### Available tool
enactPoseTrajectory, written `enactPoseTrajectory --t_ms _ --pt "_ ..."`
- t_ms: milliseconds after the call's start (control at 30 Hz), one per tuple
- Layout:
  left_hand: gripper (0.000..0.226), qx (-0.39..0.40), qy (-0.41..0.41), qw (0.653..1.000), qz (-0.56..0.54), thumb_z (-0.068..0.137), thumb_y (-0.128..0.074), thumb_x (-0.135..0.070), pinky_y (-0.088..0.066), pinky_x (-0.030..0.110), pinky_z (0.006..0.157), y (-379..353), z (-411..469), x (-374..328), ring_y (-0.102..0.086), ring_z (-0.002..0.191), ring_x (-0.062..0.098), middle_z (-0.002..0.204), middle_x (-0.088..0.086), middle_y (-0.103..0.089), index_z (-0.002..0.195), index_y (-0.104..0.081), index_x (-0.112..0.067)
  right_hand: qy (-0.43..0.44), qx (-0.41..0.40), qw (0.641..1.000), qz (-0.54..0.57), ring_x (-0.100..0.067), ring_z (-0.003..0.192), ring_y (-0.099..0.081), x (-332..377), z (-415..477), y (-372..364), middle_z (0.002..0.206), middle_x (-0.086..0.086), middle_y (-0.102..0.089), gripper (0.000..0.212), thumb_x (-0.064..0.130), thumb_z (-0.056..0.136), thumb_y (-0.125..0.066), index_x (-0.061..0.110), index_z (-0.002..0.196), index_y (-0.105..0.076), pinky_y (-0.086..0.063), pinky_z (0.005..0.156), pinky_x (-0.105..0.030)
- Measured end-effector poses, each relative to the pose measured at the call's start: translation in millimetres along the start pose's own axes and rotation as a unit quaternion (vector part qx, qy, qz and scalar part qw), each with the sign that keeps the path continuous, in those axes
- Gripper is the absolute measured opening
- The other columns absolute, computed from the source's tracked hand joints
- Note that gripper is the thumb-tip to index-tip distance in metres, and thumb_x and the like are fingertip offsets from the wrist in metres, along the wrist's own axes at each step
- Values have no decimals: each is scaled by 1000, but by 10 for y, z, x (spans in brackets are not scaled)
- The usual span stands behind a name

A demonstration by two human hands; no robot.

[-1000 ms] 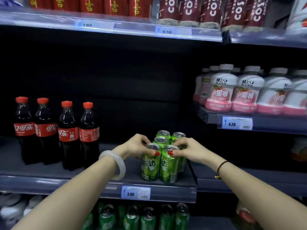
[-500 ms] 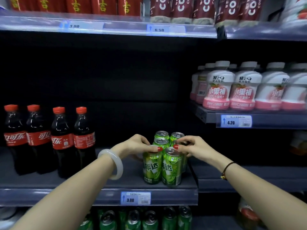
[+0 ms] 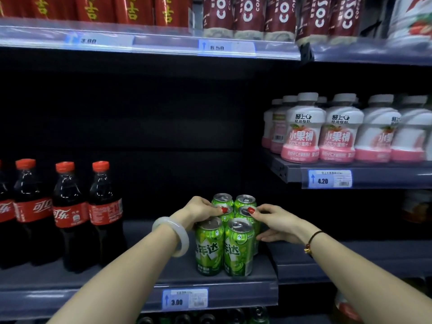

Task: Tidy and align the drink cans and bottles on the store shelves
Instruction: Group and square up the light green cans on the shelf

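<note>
Both hands had slid back from the front pair of cans to the middle pair since a second earlier. Six green cans [image 3: 225, 232] stood upright on the shelf [image 3: 140, 274] in two files of three, packed so that neighbours touched. The left hand [image 3: 198, 208] lay against the left side of the block, its thumb, with a red nail, resting on the rim of the middle left can [image 3: 225, 212]; the other left fingers curled behind the front left can [image 3: 208, 247], so whether they gripped it could not be told. The right hand [image 3: 277, 224] lay against the right side, its red-nailed thumb on the top of the middle right can [image 3: 247, 212], while its fingers [image 3: 268, 237] stretched flat and loose along the shelf just beside the front right can [image 3: 239, 249]. Neither hand had closed around a can; both pressed inward on the group. Beyond the thumbs stood the back pair [image 3: 233, 200]. A pale bangle [image 3: 174, 235] ringed the left wrist and a dark cord bracelet [image 3: 312, 242] the right. Well left of the left hand stood cola bottles [image 3: 67, 213] in a row. Below the front cans a price tag [image 3: 185, 298] read 3.00.
</note>
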State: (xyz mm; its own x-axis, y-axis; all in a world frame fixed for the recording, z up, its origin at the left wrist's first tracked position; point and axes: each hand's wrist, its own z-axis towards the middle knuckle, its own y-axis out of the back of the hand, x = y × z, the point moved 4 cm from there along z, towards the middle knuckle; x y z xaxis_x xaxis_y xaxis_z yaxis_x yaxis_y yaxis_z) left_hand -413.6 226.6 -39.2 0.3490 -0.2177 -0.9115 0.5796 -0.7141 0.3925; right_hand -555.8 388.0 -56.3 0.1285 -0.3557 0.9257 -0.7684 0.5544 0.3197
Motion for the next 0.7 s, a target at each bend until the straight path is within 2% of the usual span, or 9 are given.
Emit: enactPoseTrajectory --t_ms 233,367,433,533,600,700 --pt "29 -5 -14 1000 -18 75 -78 -20 -57 30 71 52 41 39 -68 75 20 86 11 -72 99 -70 -5 -8 32 998 44 -27 69 -72 -15 86 -16 127 -11 -49 30 28 89 -61 19 116 -52 -57 57 -27" --pt "23 -14 -17 1000 -8 76 -77 -18 -58 33 74 133 35 52 -68 75 21 85 12 -72 94 -71 -5 9 46 998 39 -25 70 -70 22 124 -103 125 -10 -54 23 27 90 -60 16 111 -54 -58 62 -31" --pt "22 -19 -17 1000 -4 78 -76 -18 -58 30 65 203 21 72 -66 69 18 82 10 -71 95 -71 -4 22 48 998 27 -21 70 -67 48 140 -176 124 -10 -56 24 29 91 -58 18 112 -55 -57 64 -30" --pt "26 -19 -17 1000 -3 78 -76 -21 -47 19 45 278 -6 98 -62 55 12 72 6 -69 96 -72 -3 28 50 998 20 -25 86 -63 73 176 -240 123 -11 -59 31 30 91 -58 18 119 -53 -57 76 -35" --pt "30 -20 -11 1000 0 76 -78 -24 -47 20 46 300 -11 101 -63 59 15 77 8 -70 97 -71 -4 25 53 998 23 -27 90 -62 70 200 -241 123 -10 -58 34 30 90 -59 17 122 -52 -55 81 -39" --pt "40 -18 4 1000 16 71 -80 -34 -54 29 63 302 11 89 -67 77 22 92 11 -71 98 -69 -7 28 45 998 17 -26 86 -63 50 226 -207 117 -11 -60 36 31 88 -63 13 117 -53 -57 77 -37"
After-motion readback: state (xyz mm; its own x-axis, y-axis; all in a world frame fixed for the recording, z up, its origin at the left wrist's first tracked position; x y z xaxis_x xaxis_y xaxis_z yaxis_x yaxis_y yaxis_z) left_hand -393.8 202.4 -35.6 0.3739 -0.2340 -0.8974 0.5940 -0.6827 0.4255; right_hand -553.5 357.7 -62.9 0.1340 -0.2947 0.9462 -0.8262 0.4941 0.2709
